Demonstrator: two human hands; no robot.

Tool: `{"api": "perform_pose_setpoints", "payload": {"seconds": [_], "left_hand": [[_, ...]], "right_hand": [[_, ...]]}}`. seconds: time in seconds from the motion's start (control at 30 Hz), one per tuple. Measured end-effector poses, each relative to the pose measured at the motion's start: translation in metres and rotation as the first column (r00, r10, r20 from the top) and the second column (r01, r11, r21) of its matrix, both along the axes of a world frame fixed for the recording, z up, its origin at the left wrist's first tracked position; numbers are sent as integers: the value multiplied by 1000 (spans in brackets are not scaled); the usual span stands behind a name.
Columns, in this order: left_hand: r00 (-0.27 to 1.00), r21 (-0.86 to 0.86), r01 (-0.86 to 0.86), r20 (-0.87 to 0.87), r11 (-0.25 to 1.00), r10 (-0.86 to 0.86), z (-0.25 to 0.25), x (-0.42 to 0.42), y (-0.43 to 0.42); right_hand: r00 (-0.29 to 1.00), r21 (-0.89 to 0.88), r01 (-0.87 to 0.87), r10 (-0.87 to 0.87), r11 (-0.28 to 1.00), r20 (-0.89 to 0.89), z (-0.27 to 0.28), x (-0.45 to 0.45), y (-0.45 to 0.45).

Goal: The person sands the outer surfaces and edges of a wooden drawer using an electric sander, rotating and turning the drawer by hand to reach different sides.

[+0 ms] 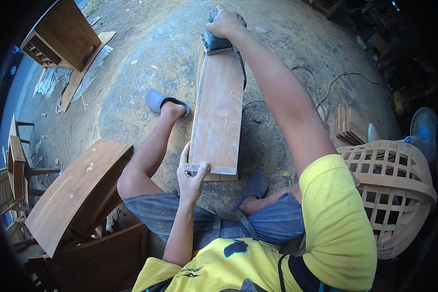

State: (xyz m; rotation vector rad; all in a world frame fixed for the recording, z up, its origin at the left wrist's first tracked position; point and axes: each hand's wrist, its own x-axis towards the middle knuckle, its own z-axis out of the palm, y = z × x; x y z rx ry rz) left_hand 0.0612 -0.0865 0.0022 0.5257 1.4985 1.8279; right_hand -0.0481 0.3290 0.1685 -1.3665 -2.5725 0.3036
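A long, pale wooden panel [218,112] lies lengthwise in front of me, between my legs, with more wood partly showing beneath it. My left hand [192,181] is closed around its near left corner, thumb over the end edge. At the far end, my right hand [226,24] grips the top of a dark blue electric sander [215,44]. The sander's base rests on the panel's far end, and its black cord [243,73] hangs down along the right side. My right fingers are partly hidden by the hand itself.
A wooden cabinet [65,34] stands far left. Curved brown furniture [78,190] lies close by my left leg. On the right are stacked wooden pieces [350,125], a slatted wooden frame [392,194] and a fan [423,127]. A cable [345,75] crosses the dusty floor.
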Motion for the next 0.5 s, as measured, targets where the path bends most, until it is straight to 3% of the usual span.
{"api": "perform_pose_setpoints", "payload": {"seconds": [0.2, 0.33, 0.43, 0.5], "left_hand": [[1000, 4, -15, -27, 1000, 15, 2, -2, 3], [1000, -7, 2, -22, 1000, -2, 0, -2, 4], [999, -11, 9, -35, 1000, -9, -3, -4, 2], [1000, -7, 11, -12, 1000, -12, -2, -2, 0]], "right_hand": [[997, 88, -33, 26, 996, 78, -12, 29, 27], [998, 143, 66, -68, 988, 8, -13, 63, 35], [995, 92, -71, 64, 993, 74, -15, 77, 34], [999, 178, -22, 26, 984, -20, -18, 81, 26]]}}
